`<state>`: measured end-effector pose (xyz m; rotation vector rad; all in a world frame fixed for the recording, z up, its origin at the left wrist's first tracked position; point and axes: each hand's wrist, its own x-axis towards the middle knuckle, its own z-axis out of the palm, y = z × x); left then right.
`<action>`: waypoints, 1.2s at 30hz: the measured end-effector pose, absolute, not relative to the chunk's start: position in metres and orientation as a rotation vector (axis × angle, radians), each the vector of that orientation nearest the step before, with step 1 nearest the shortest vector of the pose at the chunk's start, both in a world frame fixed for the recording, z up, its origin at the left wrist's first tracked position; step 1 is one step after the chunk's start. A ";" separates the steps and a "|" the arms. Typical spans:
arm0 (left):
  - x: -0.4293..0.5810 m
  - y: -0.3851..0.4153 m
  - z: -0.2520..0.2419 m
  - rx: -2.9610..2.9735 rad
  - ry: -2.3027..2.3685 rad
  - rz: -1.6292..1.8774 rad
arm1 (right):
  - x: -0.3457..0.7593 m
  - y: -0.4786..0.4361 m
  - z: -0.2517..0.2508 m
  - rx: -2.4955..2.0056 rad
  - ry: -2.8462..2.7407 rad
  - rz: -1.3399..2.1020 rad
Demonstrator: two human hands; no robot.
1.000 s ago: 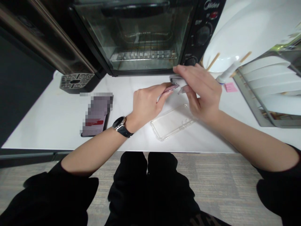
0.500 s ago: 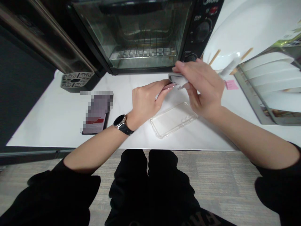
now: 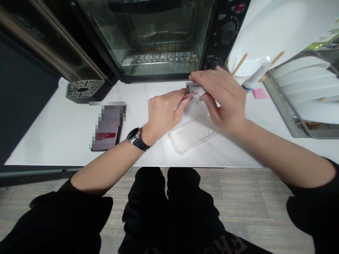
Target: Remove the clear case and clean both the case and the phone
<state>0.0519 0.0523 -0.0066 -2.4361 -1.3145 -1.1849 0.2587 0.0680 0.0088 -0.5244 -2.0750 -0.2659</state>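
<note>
My left hand, with a black watch on its wrist, is closed on a thin pink object, seen nearly edge-on. Fingers of my right hand pinch a grey cloth against the right end of that object. Below both hands a clear phone case lies flat on the white counter; its upper right part is close under my right hand. Left of my wrist lies a dark phone with its screen up, partly pixelated.
A toaster oven stands behind my hands. At the left back is a machine with a slotted drip tray. On the right are a white tube, a pink note, and a rack holding white plates.
My right hand and the cloth have shifted slightly to the left along the pink object. My left hand keeps its hold almost in place. The view has moved a little.
</note>
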 end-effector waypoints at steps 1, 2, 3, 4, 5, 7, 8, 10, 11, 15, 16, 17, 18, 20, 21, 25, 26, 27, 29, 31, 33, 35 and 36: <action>0.052 0.053 -0.008 -2.427 -1.306 -1.157 | 0.258 0.068 0.009 -0.488 -2.074 -0.288; 0.051 0.054 -0.009 -2.417 -1.296 -1.132 | 0.258 0.067 0.009 -0.473 -2.082 -0.294; 0.051 0.055 -0.010 -2.405 -1.283 -1.112 | 0.258 0.066 0.009 -0.475 -2.094 -0.292; 0.051 0.055 -0.011 -2.391 -1.271 -1.099 | 0.258 0.065 0.009 -0.486 -2.112 -0.283; 0.051 0.056 -0.012 -2.378 -1.264 -1.091 | 0.258 0.064 0.010 -0.504 -2.134 -0.272; 0.051 0.057 -0.013 -2.354 -1.267 -1.081 | 0.259 0.063 0.010 -0.511 -2.169 -0.262; 0.051 0.057 -0.013 -2.346 -1.278 -1.078 | 0.259 0.063 0.010 -0.505 -2.176 -0.266; 0.051 0.057 -0.013 -2.347 -1.309 -1.081 | 0.260 0.063 0.010 -0.502 -2.166 -0.283; 0.052 0.056 -0.012 -2.358 -1.319 -1.093 | 0.260 0.064 0.009 -0.505 -2.151 -0.291; 0.052 0.052 -0.007 -2.400 -1.368 -1.210 | 0.262 0.069 0.011 -0.578 -2.067 -0.238; 0.052 0.051 -0.005 -2.398 -1.385 -1.236 | 0.263 0.070 0.011 -0.610 -2.035 -0.211; 0.052 0.050 -0.004 -2.391 -1.404 -1.254 | 0.263 0.071 0.012 -0.646 -2.007 -0.189; 0.052 0.049 -0.003 -2.383 -1.423 -1.261 | 0.264 0.071 0.012 -0.680 -1.986 -0.171; 0.052 0.049 -0.002 -2.378 -1.445 -1.255 | 0.264 0.070 0.013 -0.725 -1.959 -0.152; 0.052 0.048 -0.002 -2.385 -1.448 -1.247 | 0.264 0.070 0.013 -0.739 -1.959 -0.145; 0.052 0.049 -0.002 -2.437 -1.427 -1.223 | 0.261 0.068 0.011 -0.717 -1.988 -0.149; 0.052 0.049 -0.003 -2.451 -1.411 -1.215 | 0.261 0.069 0.010 -0.689 -2.003 -0.168; 0.053 0.049 -0.003 -2.465 -1.396 -1.205 | 0.260 0.069 0.010 -0.649 -2.019 -0.192; 0.053 0.051 -0.004 -2.482 -1.373 -1.172 | 0.259 0.069 0.009 -0.572 -2.053 -0.238; 0.052 0.052 -0.006 -2.473 -1.375 -1.130 | 0.258 0.068 0.008 -0.516 -2.077 -0.272; 0.052 0.053 -0.007 -2.459 -1.377 -1.081 | 0.258 0.066 0.009 -0.493 -2.092 -0.288; 0.051 0.053 -0.008 -2.453 -1.373 -1.029 | 0.257 0.063 0.010 -0.501 -2.110 -0.287; 0.051 0.053 -0.007 -2.453 -1.367 -1.016 | 0.258 0.062 0.010 -0.514 -2.122 -0.281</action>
